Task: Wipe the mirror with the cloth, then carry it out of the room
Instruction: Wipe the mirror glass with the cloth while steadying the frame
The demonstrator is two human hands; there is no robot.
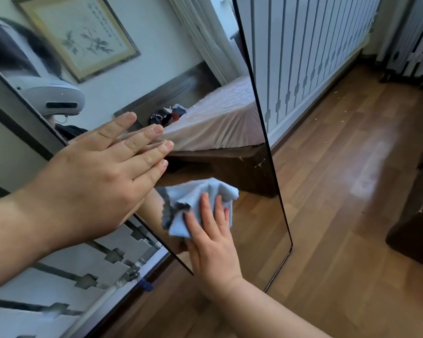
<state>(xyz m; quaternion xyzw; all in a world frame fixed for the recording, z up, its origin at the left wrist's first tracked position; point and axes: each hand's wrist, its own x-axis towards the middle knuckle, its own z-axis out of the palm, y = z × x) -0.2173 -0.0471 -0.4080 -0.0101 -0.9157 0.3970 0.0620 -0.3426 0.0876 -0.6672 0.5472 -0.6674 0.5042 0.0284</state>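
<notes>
A tall frameless mirror (259, 215) with a thin dark edge stands on the wooden floor and leans against a white panelled wardrobe. My left hand (100, 174) lies flat on the glass near its left edge, fingers stretched out and together. Lower down, my right hand (210, 235) presses a crumpled light-blue cloth (200, 198) against the lower part of the mirror, fingers spread over it. The glass reflects a bed with a pink sheet, a framed picture and a head-worn device.
The white wardrobe front (310, 57) with dark inlays runs behind and to the right of the mirror. A dark wooden furniture corner (415, 230) juts in at the right. Wooden floor (340, 191) stretches between them, with small light crumbs near the wardrobe base.
</notes>
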